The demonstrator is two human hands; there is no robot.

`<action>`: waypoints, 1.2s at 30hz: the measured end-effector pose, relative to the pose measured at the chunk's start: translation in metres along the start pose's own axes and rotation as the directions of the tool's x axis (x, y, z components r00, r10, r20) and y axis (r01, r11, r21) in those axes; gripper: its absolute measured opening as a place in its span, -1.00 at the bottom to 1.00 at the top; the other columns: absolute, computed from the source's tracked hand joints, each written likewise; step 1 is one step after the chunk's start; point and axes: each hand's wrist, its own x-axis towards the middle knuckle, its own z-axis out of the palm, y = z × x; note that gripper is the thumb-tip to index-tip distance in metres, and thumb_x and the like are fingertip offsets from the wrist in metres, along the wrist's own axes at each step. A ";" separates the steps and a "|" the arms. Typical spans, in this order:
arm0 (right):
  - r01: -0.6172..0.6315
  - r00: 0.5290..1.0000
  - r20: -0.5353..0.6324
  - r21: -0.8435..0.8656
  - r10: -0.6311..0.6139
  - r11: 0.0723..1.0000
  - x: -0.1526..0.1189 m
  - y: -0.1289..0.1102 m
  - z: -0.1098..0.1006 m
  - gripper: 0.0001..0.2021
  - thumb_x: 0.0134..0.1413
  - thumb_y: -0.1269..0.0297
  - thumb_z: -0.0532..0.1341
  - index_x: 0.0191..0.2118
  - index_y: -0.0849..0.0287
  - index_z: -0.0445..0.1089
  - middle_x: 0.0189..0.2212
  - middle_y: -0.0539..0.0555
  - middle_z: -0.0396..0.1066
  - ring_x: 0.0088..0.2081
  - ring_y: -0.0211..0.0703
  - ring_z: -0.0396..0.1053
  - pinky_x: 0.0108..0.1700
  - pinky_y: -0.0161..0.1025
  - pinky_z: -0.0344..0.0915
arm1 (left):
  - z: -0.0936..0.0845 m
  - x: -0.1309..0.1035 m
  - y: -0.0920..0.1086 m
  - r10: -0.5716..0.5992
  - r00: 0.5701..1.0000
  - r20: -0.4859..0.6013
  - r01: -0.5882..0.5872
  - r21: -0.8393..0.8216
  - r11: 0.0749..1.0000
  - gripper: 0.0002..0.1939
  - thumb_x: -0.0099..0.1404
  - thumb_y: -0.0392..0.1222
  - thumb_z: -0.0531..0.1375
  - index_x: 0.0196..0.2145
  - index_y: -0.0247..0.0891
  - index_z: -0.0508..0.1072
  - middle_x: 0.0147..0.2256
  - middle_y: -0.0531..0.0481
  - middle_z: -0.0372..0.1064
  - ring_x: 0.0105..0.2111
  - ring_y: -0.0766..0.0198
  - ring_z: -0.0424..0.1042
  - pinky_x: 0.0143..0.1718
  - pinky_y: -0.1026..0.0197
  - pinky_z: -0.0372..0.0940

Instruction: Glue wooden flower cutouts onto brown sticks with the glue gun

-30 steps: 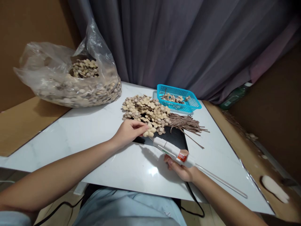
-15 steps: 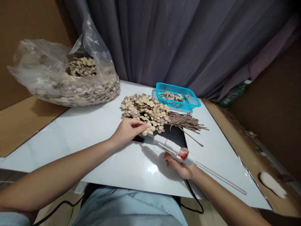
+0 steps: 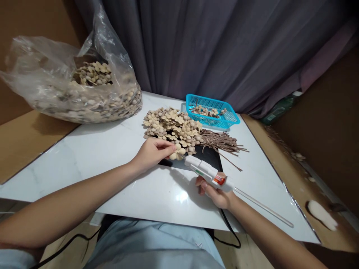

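Between thumb and fingers, my left hand point(image 3: 153, 152) pinches a pale beige artificial flower point(image 3: 177, 152) at its left edge. My right hand point(image 3: 214, 190) is wrapped round a white hot glue gun point(image 3: 200, 167) with an orange-red trigger area. The gun's metal nozzle points left and sits at the flower, seemingly touching it. A clear glue stick point(image 3: 263, 207) juts from the gun's back end. Right behind my left hand lies a heap of beige and greyish flowers point(image 3: 174, 125), partly on a black mat point(image 3: 209, 158).
Thin brown stems point(image 3: 221, 142) lie right of the heap. Behind them stands a blue plastic basket point(image 3: 234, 118) with several flower pieces. A big clear plastic bag point(image 3: 112, 108) full of flowers sits at the back left. A black cord point(image 3: 228, 226) hangs over the white table's point(image 3: 112, 149) front edge.
The view has shifted slightly. The flower and the gun's nozzle stay together, with the flower turned a little more face-up. Both hands keep their hold.
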 end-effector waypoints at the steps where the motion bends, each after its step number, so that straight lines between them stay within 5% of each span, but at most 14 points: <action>1: -0.002 1.000 0.002 -0.003 0.002 1.000 0.000 0.000 0.000 -0.68 0.19 0.09 0.06 -0.43 0.19 0.37 -0.65 0.04 0.40 -0.60 -0.20 0.41 -0.50 -0.30 0.35 | 0.000 0.000 0.000 -0.001 1.000 -0.004 0.001 0.001 1.000 -0.79 0.09 -0.13 0.32 -0.37 -0.34 0.60 -0.53 0.00 0.49 -0.56 0.38 0.36 -0.51 0.35 0.27; 24: -0.021 1.000 0.013 -0.028 0.021 0.999 0.001 -0.005 -0.001 -0.68 0.19 0.09 0.07 -0.47 0.16 0.37 -0.67 0.05 0.39 -0.59 -0.19 0.40 -0.48 -0.28 0.35 | -0.003 0.006 0.000 -0.025 0.995 -0.093 0.012 -0.133 0.991 -0.77 0.03 -0.10 0.36 -0.39 -0.31 0.61 -0.48 -0.02 0.52 -0.52 0.38 0.40 -0.47 0.36 0.30; 36: -0.048 0.999 0.016 -0.034 0.049 0.998 -0.002 -0.002 -0.002 -0.68 0.19 0.07 0.08 -0.43 0.17 0.39 -0.62 0.05 0.41 -0.57 -0.20 0.41 -0.48 -0.30 0.36 | -0.002 0.005 -0.001 0.004 0.996 -0.086 -0.008 -0.045 0.999 -0.77 0.05 -0.10 0.34 -0.39 -0.34 0.60 -0.50 -0.04 0.51 -0.53 0.35 0.39 -0.48 0.32 0.30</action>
